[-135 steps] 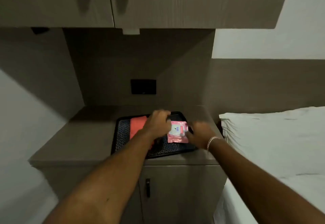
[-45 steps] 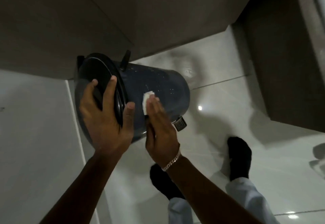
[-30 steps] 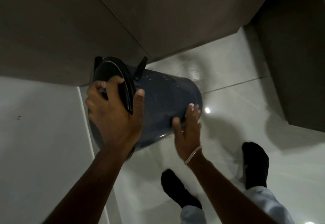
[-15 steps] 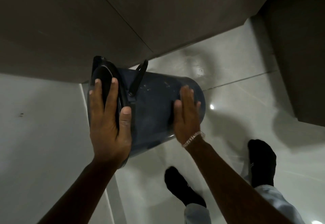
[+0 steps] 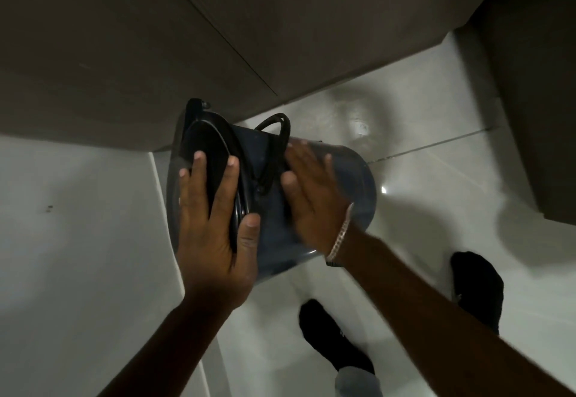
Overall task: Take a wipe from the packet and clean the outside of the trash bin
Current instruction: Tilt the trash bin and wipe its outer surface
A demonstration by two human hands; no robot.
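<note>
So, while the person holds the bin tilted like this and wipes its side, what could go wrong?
The trash bin is held off the glossy floor mainly by the left hand spread over its lid; it could slip. The right hand, flat on the side, sweeps near the loose handle and may snag it.

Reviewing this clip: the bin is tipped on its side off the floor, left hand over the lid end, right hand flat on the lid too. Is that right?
Not quite. The head view shows the right hand flat on the side wall of the trash bin, beside the black handle, not on the lid. The left hand does cover the lid end of the tipped bin.
</note>
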